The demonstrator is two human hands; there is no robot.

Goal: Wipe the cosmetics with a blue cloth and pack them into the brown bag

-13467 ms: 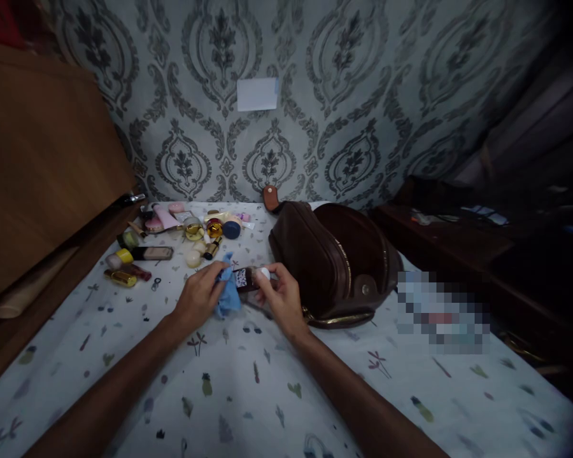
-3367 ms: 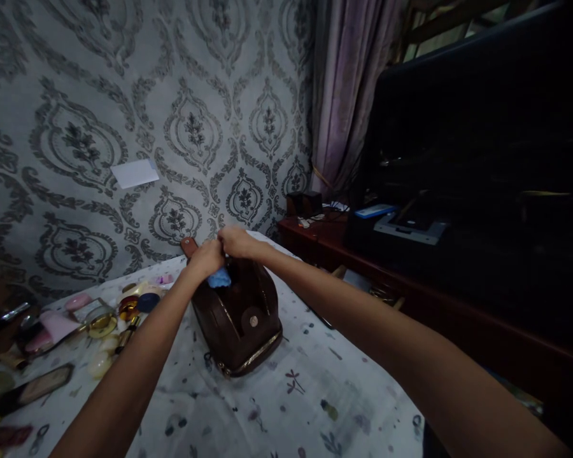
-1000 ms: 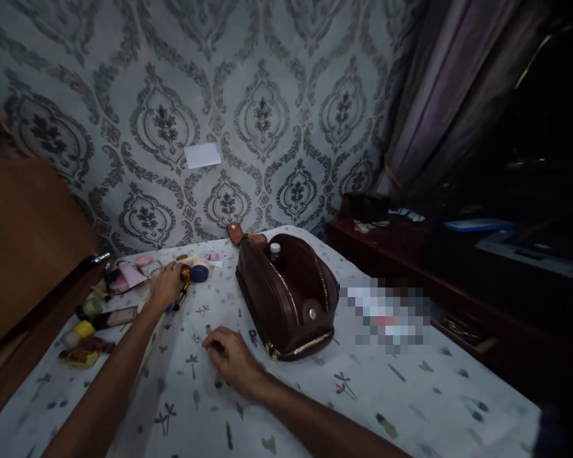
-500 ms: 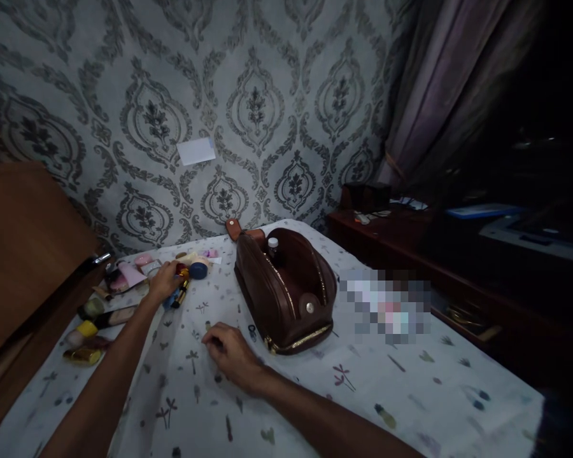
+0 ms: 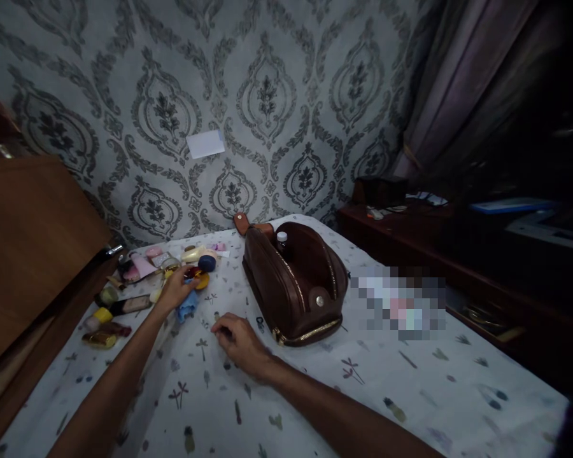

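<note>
Over the cosmetics at the left, my left hand (image 5: 177, 287) is closed on a small amber bottle (image 5: 201, 278) with a yellow-orange round end. A crumpled blue cloth or wrapper (image 5: 187, 308) lies just beneath that hand, and a dark blue round jar (image 5: 207, 263) is close beside its fingertips. My right hand (image 5: 241, 343) rests on the patterned sheet, its fingers loosely curled with nothing visible in them. To its right stands a brown toiletry bag (image 5: 270, 289), unzipped, with a white-capped bottle (image 5: 281, 240) inside.
Several cosmetics lie left, among them a foundation bottle (image 5: 132, 304), a pink tube (image 5: 142, 264) and a gold-coloured item (image 5: 99, 339). A brown board or box (image 5: 33, 248) borders the left side. Blurred items (image 5: 403, 305) lie right of the bag, near a dark wooden cabinet (image 5: 386, 235).
My left hand has shifted and now shows the amber bottle's yellow-orange end. The black-and-gold stick seen near its fingers is out of sight. My right hand stays on the sheet; the view has turned left.
</note>
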